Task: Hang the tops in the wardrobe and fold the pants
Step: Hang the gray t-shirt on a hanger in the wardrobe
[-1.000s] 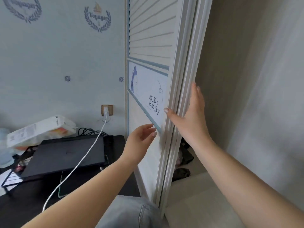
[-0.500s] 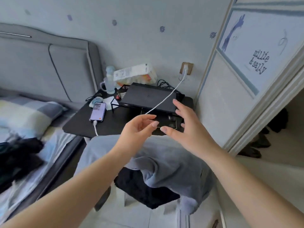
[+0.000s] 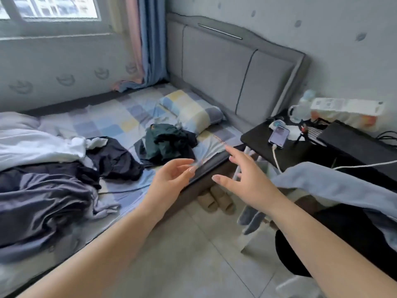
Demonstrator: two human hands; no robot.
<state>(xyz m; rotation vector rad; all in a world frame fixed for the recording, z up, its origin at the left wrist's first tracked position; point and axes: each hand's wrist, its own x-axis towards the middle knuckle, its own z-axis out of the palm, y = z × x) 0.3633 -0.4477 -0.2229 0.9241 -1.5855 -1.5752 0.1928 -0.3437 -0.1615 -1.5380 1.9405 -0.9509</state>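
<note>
Loose clothes lie on the bed [image 3: 120,123]: a dark green garment [image 3: 165,143] near the pillow, a black garment [image 3: 113,158] in the middle, and a grey-purple heap [image 3: 43,196] at the left. Light blue jeans [image 3: 335,186] hang over a chair on the right, with black cloth [image 3: 348,229] under them. My left hand [image 3: 169,179] and my right hand [image 3: 247,179] are both held out empty above the bed's near edge, fingers apart. The wardrobe is out of view.
A black bedside table [image 3: 257,136] holds a charging phone [image 3: 279,136], a laptop [image 3: 356,143], a tissue pack [image 3: 345,110] and a cup. Slippers [image 3: 214,198] sit on the floor by the bed frame. A white duvet [image 3: 32,143] lies at the left, and a checked pillow [image 3: 191,110] by the headboard.
My view has swung left from the wardrobe door to the bed. My right hand has left the door edge; both hands now reach toward the bed, empty.
</note>
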